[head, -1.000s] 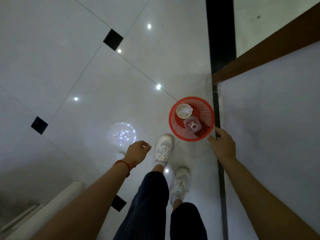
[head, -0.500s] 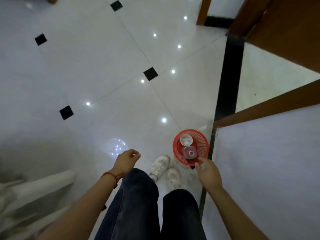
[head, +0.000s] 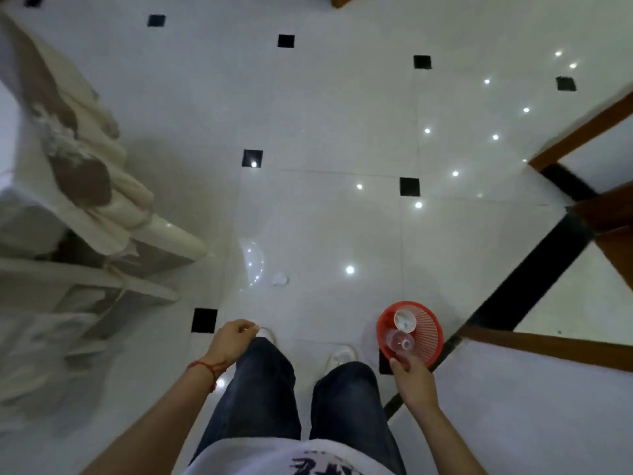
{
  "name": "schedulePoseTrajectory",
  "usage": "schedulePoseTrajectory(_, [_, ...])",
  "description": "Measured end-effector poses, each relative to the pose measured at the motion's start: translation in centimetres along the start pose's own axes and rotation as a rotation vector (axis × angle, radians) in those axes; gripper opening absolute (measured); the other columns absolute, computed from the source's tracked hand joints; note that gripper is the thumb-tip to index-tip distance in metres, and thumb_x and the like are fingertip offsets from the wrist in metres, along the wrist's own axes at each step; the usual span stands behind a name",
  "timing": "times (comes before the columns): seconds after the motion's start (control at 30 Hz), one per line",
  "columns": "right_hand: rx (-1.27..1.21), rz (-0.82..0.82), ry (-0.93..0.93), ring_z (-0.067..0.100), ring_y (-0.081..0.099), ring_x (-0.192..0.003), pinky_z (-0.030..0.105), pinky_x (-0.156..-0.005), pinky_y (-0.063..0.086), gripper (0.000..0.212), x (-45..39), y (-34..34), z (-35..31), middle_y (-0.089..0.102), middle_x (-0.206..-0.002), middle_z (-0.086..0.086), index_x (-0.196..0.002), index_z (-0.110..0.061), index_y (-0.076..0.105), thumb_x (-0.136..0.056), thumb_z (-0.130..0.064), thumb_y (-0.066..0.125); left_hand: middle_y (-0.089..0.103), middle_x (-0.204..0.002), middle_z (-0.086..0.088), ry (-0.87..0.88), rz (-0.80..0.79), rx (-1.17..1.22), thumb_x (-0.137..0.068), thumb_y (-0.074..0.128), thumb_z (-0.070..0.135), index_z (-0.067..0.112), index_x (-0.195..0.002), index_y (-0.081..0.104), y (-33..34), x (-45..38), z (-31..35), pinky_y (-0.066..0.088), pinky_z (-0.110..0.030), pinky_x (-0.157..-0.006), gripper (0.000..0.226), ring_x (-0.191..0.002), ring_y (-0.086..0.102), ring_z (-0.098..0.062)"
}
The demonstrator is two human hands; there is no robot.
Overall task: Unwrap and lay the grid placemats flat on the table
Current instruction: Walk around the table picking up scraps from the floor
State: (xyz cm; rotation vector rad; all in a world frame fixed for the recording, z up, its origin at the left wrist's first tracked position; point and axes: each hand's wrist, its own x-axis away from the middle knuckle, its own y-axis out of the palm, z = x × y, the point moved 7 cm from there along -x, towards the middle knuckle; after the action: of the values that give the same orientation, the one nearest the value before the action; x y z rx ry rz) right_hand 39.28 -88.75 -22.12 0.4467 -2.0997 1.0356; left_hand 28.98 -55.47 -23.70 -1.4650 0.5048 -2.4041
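Note:
No grid placemats are in view. My right hand (head: 412,377) holds the near rim of a round red plastic basket (head: 428,332) low at the right, thumb on the rim. Inside the basket lie a small white bowl (head: 405,319) and a clear glass jar (head: 399,340). My left hand (head: 233,339) hangs in front of my left leg with its fingers loosely curled and nothing in it; a red string circles its wrist. I stand on a glossy white tiled floor (head: 325,132) with small black squares.
Chairs draped in cream cloth (head: 102,200) stand at the left, one with a brown patch. A white wall (head: 531,416) with brown wooden trim (head: 548,347) and a black floor strip (head: 534,279) runs along the right. My jeans and white shoes are below.
The view has swung left and up: the draped chairs came into sight and the wall slid to the right. The basket stays in my right hand, now away from the wall.

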Motion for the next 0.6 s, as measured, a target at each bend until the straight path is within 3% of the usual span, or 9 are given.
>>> schedulePoseTrajectory(0.2, [0.198,-0.131,-0.045,0.033,0.051,-0.118,0.034,-0.099,0.037,0.035,-1.3,7.8,-6.6,0.056,-0.128,0.019,-0.124,-0.001,0.053,-0.093,-0.016,0.047,0.064,-0.097,-0.014,-0.130,0.081,0.111,-0.092,0.051,0.019,0.001,-0.103,0.063,-7.4,0.5,-10.5,0.045,-0.032,-0.081,0.025,-0.089,0.057,-0.025])
schedulePoseTrajectory(0.37, [0.239,-0.162,-0.091,0.033,0.048,-0.121,0.035,-0.101,0.036,0.038,-2.7,14.4,-12.3,0.052,-0.133,0.020,-0.128,-0.003,0.050,-0.094,-0.018,0.047,0.062,-0.098,-0.010,-0.199,0.027,0.135,-0.093,0.050,0.021,0.002,-0.100,0.064,-11.2,-0.6,-17.9,0.041,-0.027,-0.079,0.025,-0.090,0.055,-0.021])
schedulePoseTrajectory(0.6, [0.323,-0.200,-0.167,0.030,0.050,-0.119,0.028,-0.098,0.035,0.040,-6.9,21.7,-16.1,0.052,-0.134,0.017,-0.130,-0.006,0.049,-0.093,-0.020,0.049,0.061,-0.098,-0.009,-0.252,0.043,0.282,-0.094,0.049,0.023,0.005,-0.105,0.061,-12.4,-5.6,-21.0,0.042,-0.029,-0.082,0.024,-0.091,0.055,-0.021])
